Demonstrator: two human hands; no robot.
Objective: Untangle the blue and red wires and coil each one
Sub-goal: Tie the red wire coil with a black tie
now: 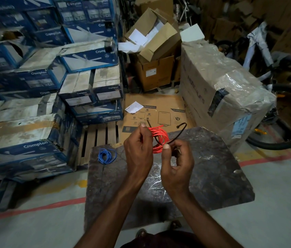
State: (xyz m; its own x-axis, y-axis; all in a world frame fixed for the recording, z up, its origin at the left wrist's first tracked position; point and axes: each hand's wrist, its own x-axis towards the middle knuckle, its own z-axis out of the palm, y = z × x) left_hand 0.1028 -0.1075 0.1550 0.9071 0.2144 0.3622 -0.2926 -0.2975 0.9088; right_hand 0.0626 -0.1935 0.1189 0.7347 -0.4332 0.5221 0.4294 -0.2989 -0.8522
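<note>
**Red coil in both hands, blue coil on the slab**

You hold the red wire point(160, 138) as a bundle of loops just above the centre of the frame, raised over the far edge of the stone slab point(212, 169). The coil sits between your two thumbs: its left side disappears behind your left hand point(138, 151), and its lower right edge meets your right hand point(177, 163).

Both forearms rise from the bottom of the frame and converge on the coil. The back of your left hand faces the camera, its thumb pointing up at the coil's top left. Your right hand is turned so the palm faces left, with the thumb tip uppermost.

Your left fingers are curled round the coil's left side and grip it. Your right thumb pinches a thin black strand point(177, 134) against the coil's lower edge. The remaining right fingers are loosely curled and hold nothing else I can see. The strand crosses the loops, then arcs up and to the right, its end free in the air.

The blue wire point(106, 155) lies already coiled on the slab's far left corner, well apart from both hands, left of your left wrist.
</note>
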